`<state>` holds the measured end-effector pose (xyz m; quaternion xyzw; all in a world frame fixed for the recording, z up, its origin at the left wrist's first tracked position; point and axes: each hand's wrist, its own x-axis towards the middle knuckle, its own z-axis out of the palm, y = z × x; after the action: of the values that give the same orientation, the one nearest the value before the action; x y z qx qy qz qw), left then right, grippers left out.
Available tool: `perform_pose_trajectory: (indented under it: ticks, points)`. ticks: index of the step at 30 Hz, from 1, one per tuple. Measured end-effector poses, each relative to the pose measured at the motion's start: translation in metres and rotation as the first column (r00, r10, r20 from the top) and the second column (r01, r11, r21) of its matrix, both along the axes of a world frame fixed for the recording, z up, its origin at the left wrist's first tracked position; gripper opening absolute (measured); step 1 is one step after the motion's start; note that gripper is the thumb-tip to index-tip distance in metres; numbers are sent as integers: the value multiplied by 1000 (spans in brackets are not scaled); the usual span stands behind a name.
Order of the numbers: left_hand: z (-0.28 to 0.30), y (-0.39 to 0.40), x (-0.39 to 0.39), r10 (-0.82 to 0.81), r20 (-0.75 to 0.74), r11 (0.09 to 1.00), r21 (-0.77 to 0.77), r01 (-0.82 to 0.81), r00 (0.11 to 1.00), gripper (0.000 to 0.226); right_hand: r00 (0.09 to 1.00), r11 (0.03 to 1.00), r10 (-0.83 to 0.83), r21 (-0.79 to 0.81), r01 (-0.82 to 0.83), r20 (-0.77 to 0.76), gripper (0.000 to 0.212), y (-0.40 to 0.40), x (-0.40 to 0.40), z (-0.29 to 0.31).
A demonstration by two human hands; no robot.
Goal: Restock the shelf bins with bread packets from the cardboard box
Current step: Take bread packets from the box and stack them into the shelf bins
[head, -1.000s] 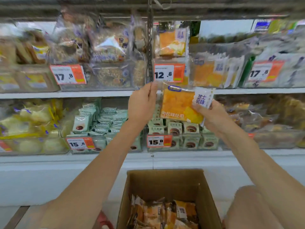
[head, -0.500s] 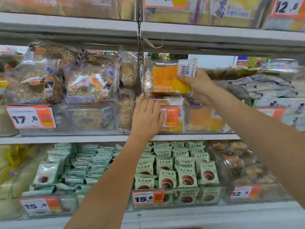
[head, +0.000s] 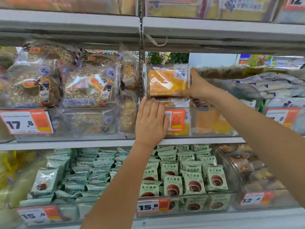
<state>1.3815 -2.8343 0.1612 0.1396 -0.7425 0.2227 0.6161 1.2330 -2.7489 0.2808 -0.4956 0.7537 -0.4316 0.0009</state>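
Fingers [head: 194, 76] of right hand [head: 200, 87] grip orange bread packet [head: 166, 80] by right edge, upright above clear bin [head: 212, 123], likely to slot behind stock; left hand [head: 151, 121] flat, straight fingers pressing bin front near price tag [head: 175, 119], probably steadying; cardboard box out of view.

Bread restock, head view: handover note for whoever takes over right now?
Right hand: grips the orange bread packet at its right edge, upright above the clear bin.
Left hand: fingers flat on the bin front, partly covering the price tag.
Done: packet raised to the bin, on top of those already inside.
Left: settle and release it. Cardboard box is out of view, so remaining stock is unknown.
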Motion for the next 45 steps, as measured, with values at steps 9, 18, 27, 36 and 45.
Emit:
perform_pose_trajectory:
  ticks: [9, 18, 27, 36, 45]
  points:
    - [-1, -2, 0, -22, 22, 1000, 18, 21, 1000, 39, 989, 996, -34, 75, 45, -141, 92, -8, 0, -4]
    - [2, 5, 6, -53, 137, 992, 123, 36, 989, 37, 962, 935, -257, -275, 224, -89, 46, 45, 20, -13]
    - [-122, 91, 72, -462, 333, 886, 222, 408, 822, 34, 997, 797, -75, -601, 62, 3, 4, 151, 148, -196]
    - [-309, 147, 165, -520, 763, 677, 642, -359, 384, 41, 858, 862, -177, 497, -101, 481, 24, 201, 188, -435]
    - [-430, 155, 252, -629, 714, 284, 579, -764, 307, 49, 927, 321, -128, 899, -298, 353, 50, 211, 191, -538]
